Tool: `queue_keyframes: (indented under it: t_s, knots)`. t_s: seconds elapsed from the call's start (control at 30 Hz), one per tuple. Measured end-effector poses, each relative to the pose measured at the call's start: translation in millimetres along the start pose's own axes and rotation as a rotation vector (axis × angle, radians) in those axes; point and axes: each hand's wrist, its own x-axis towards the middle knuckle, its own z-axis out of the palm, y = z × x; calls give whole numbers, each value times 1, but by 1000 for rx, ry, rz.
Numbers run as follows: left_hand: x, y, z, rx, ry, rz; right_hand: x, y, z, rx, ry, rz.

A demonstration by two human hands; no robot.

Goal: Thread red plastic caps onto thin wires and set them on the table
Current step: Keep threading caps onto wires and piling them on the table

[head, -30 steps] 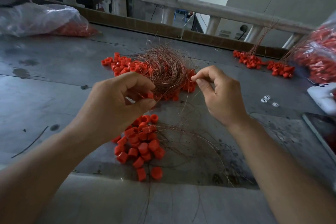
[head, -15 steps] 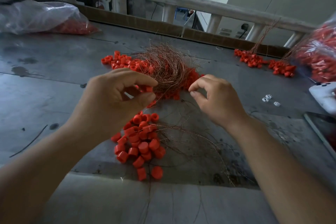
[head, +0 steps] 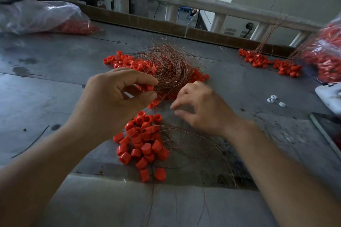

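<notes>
While the left hand [head: 114,103] pinches one red cap [head: 149,88] in its fingers [head: 145,96] beside the wire tangle [head: 166,68], the right hand [head: 204,110] hovers low over the tabletop [head: 55,88], fingers loosely spread and seemingly empty. The step is probably fetching a wire; next comes a fine pinch on one strand.

Red cap [head: 149,88] between left fingers [head: 143,79], right hand [head: 204,110] beside wire tangle [head: 169,66].

Two hands [head: 110,105] [head: 204,110], two clear plastic bags [head: 42,16] [head: 324,51], three small white pieces [head: 275,97], one wire tangle [head: 169,68]
</notes>
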Motion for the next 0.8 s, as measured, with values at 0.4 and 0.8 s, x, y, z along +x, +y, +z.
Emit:
queue_keyframes:
  t_s: [0.4, 0.8]
  knots:
    - [-2, 0, 1, 1, -12, -11, 3, -9, 6, -149, -171, -61]
    - [-1, -1, 1, 5, -14, -35, -1, -2, -3, 13, -85, -51]
